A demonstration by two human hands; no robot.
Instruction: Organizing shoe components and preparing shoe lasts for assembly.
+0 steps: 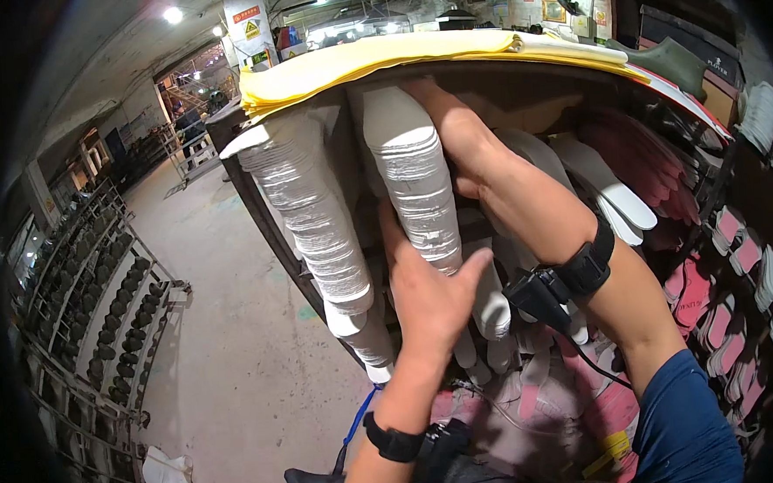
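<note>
A tall stack of white insoles point(414, 183) stands edge-on in the open front of a dark shelf. My left hand point(429, 296) is at its lower end, fingers along the left side, thumb stretched out to the right. My right hand point(458, 133) lies along the stack's upper right side; its fingertips go out of sight behind the stack. Just left is a second white insole stack point(306, 215), apart from my hands. Several loose white insoles point(606, 186) lie right of my right forearm.
Yellow sheets point(377, 63) cover the shelf's top. Pink insoles point(636, 163) fill its right part, with more pink and white ones point(732, 328) lower right. A wheeled rack of dark shoe-shaped pieces point(102, 318) stands left across the grey floor point(225, 337). A black cable point(598, 366) hangs from my right forearm strap.
</note>
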